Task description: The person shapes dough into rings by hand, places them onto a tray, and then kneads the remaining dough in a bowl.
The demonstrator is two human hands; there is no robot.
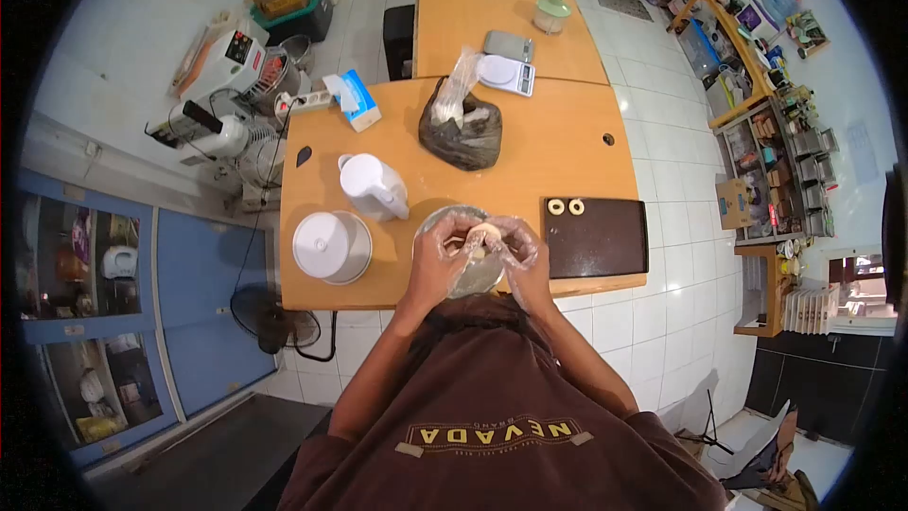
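A small pale piece of dough [487, 231] is pinched between the fingertips of both hands. My left hand [445, 248], in a clear plastic glove, closes on its left side. From the other side my right hand [523, 251], gloved the same way, grips it too. The fingers partly cover the dough, so its full shape is hidden. Directly below the hands is a round metal bowl [484, 280], partly blocked by them. A dark baking tray [598, 244] lies to the right, with two dough rings [576, 207] near its far left corner.
Left of the bowl stand a white pitcher [372, 186] and a white lidded container [322, 244]. Farther back are a black plastic bag [461, 147], a white kitchen scale [506, 75], a tissue box [354, 100], a power strip [310, 102] and a green-lidded jar [551, 15].
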